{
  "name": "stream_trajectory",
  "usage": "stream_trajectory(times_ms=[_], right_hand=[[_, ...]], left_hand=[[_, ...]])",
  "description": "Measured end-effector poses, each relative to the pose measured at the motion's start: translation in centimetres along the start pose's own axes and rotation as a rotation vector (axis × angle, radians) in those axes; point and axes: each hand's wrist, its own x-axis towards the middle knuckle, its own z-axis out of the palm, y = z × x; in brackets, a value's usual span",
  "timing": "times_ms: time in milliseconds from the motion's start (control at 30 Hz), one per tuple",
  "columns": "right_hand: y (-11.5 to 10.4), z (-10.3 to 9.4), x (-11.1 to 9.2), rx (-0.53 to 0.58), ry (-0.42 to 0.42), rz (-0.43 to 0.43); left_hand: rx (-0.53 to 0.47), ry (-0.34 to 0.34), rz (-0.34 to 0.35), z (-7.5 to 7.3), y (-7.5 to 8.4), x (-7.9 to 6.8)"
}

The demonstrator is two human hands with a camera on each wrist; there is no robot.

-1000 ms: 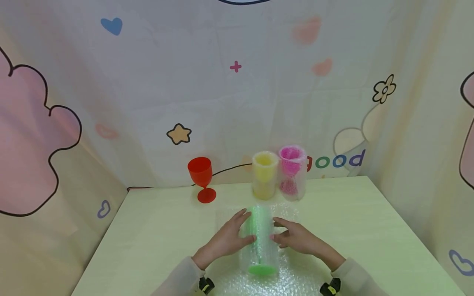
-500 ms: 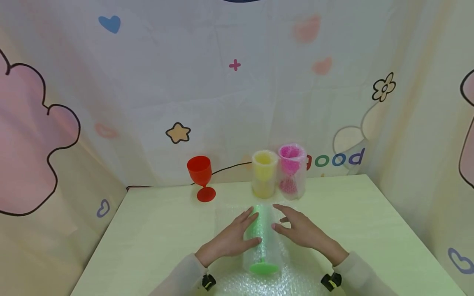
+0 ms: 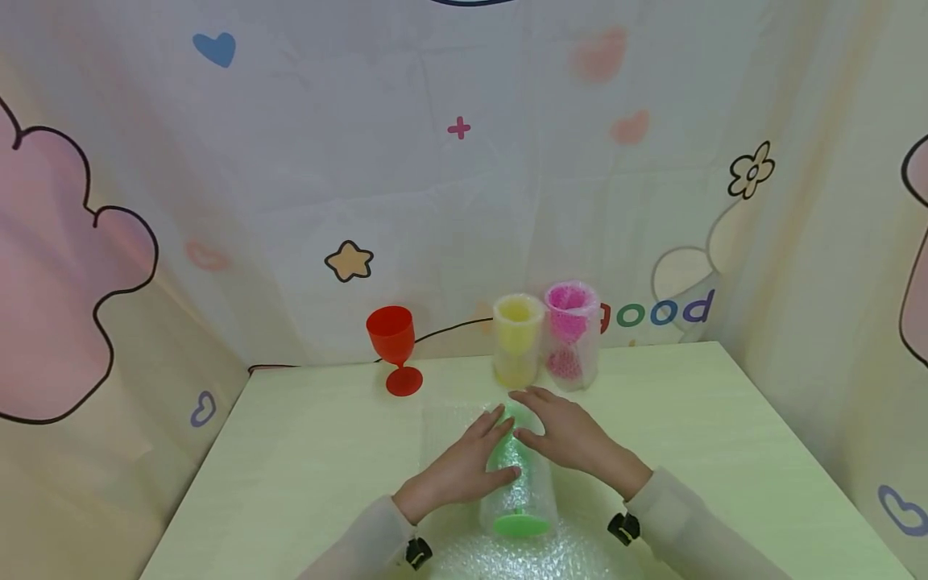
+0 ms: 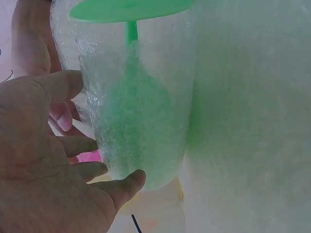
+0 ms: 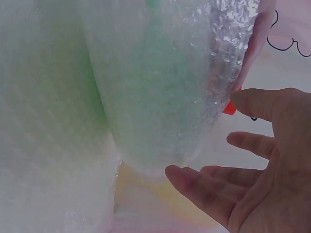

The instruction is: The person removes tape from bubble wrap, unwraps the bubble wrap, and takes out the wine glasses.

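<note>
A green goblet (image 3: 520, 527) lies on its side, rolled in bubble wrap (image 4: 180, 97), with its round base toward me and its bowl away. My left hand (image 3: 464, 469) rests along the roll's left side, fingers extended and thumb on top. Over the far right end of the roll is my right hand (image 3: 573, 431), its fingers loosely bent. In the right wrist view its fingertips (image 5: 177, 175) sit by the bowl end of the wrap, and I cannot tell whether they touch it.
Loose bubble wrap (image 3: 529, 560) spreads under the roll toward me. At the table's back stand a bare red goblet (image 3: 392, 336), a wrapped yellow goblet (image 3: 518, 338) and a wrapped pink goblet (image 3: 571, 330). A printed curtain (image 3: 464, 201) hangs behind.
My right hand has moved from the roll's right side up and left over its far end. The left hand and the roll have shifted slightly right.
</note>
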Motion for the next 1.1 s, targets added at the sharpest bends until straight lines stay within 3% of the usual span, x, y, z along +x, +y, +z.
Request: stream_trajectory(times_ms=[467, 1100], right_hand=[[0.3, 0.9, 0.9, -0.045, 0.0, 0.016], [0.7, 1.3, 2.3, -0.151, 0.107, -0.045]], left_hand=[[0.023, -0.007, -0.026, 0.4, -0.1, 0.2], [0.07, 0.023, -0.016, 0.5, 0.3, 0.3]])
